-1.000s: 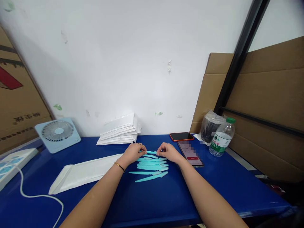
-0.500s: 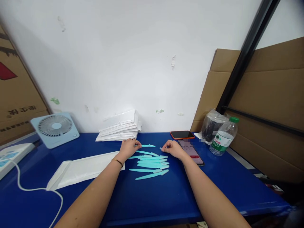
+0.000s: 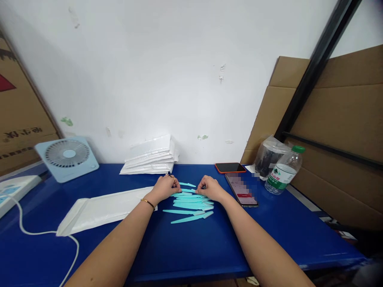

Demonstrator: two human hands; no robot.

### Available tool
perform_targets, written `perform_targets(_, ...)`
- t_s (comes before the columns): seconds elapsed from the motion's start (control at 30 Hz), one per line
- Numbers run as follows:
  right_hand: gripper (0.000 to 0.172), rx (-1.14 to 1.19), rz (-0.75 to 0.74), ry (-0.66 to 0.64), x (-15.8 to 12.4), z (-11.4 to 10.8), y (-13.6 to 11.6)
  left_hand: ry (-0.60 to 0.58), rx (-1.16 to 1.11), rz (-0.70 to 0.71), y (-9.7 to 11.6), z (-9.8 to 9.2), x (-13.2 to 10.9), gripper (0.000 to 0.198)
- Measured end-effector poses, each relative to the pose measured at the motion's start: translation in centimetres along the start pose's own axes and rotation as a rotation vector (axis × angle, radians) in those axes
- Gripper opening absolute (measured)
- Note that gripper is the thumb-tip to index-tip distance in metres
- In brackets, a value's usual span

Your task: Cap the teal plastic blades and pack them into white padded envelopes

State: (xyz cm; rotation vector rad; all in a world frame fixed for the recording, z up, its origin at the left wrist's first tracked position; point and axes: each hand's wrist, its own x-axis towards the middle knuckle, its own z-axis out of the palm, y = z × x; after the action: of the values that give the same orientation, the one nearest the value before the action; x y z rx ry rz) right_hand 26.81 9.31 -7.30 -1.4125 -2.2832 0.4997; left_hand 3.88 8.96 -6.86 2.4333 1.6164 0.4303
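Closer together than half a second ago: left hand [image 3: 164,188] and right hand [image 3: 210,188], now both curled down onto the far edge of the pile of turquoise plastic sticks [image 3: 191,204], fingertips bunched over the top pieces; which piece is pinched, and whether any is, cannot be told at this size. Gold bracelet [image 3: 149,203] on the left wrist, ring on a left finger. One single turquoise stick [image 3: 188,184] lying just beyond the pile, between the two hands, apart from the fingers now rather than held by the left as before. Pile itself resting mid-table on the blue tabletop [image 3: 185,247], two sticks splayed out at its near side. To the left, touching the left wrist area, a long white padded envelope [image 3: 101,210] lying flat; behind it against the wall, a stack of white envelopes [image 3: 149,159]. Further left a pale blue desk fan [image 3: 67,158], a white cable [image 3: 38,235], and a cardboard box [image 3: 18,115] with printed characters too skewed to read. To the right, a phone with lit screen [image 3: 241,190], its content blurred, a second phone in an orange case [image 3: 230,167] lying dark, and a water bottle with green cap [image 3: 281,170] bearing a green-and-white label, lettering too small to read.
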Motion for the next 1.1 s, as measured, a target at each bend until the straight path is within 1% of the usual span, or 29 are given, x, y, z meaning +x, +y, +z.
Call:
perform_targets(0.07,0.021,-0.001,-0.007,0.003,0.1,-0.3,0.6,0.021,-0.003,-0.009,0.0,0.1,0.1,0.021)
perform_targets(0.17,0.020,0.009,-0.002,0.028,0.2,-1.0,2.1,0.047,-0.010,-0.074,-0.1,-0.3,0.1,0.019)
perform_targets(0.27,0.019,0.005,0.036,0.070,0.2,-1.5,3.3,0.035,-0.056,-0.122,-0.5,-1.1,-0.1,0.027)
perform_targets(0.33,0.019,0.015,0.033,0.090,0.1,-1.7,3.3,-0.007,-0.056,-0.121,-0.9,-1.7,-0.4,0.030)
perform_targets(0.37,0.020,0.027,0.019,0.093,0.0,-1.7,3.1,-0.051,-0.048,-0.116,-1.0,-1.9,-0.6,0.029)
perform_targets(0.43,0.020,0.051,-0.018,0.083,-0.1,-1.5,2.2,-0.156,-0.041,-0.117,-1.2,-2.2,-1.0,0.023)
perform_targets(0.47,0.020,0.055,-0.032,0.067,-0.2,-1.4,1.6,-0.192,-0.044,-0.121,-1.1,-2.2,-1.0,0.020)
perform_targets(0.5,0.021,0.054,-0.040,0.046,-0.3,-1.2,1.0,-0.204,-0.050,-0.120,-1.1,-2.1,-1.1,0.018)
perform_targets(0.53,0.020,0.048,-0.045,0.022,-0.3,-1.0,0.5,-0.192,-0.053,-0.111,-0.9,-1.9,-1.0,0.017)
perform_targets(0.6,0.020,0.032,-0.055,-0.018,-0.3,-0.7,-0.3,-0.121,-0.041,-0.063,-0.5,-1.3,-0.7,0.018)
perform_targets(0.67,0.018,0.015,-0.068,-0.033,-0.2,-0.6,-0.5,-0.050,-0.022,-0.013,0.0,-0.7,-0.4,0.019)
perform_targets(0.73,0.016,-0.004,-0.069,-0.013,-0.1,-0.7,0.0,-0.003,0.002,-0.010,0.3,-0.3,-0.1,0.020)
perform_targets(0.83,0.015,-0.025,-0.021,0.028,0.0,-1.6,1.5,0.020,0.008,-0.060,0.3,-0.1,0.1,0.019)
perform_targets(0.9,0.015,-0.021,0.022,0.031,-0.2,-2.4,2.3,0.044,-0.006,-0.084,0.3,-0.1,0.1,0.019)
perform_targets(0.97,0.017,-0.006,0.042,0.022,-0.6,-3.2,2.6,0.071,-0.023,-0.071,0.4,-0.2,0.0,0.022)
perform_targets(1.03,0.019,0.011,0.022,-0.002,-1.0,-3.7,2.5,0.052,-0.052,-0.011,0.6,-0.1,-0.2,0.026)
perform_targets(1.1,0.021,0.019,-0.017,-0.053,-1.3,-3.9,2.2,-0.016,-0.090,0.070,0.9,-0.1,-0.4,0.026)
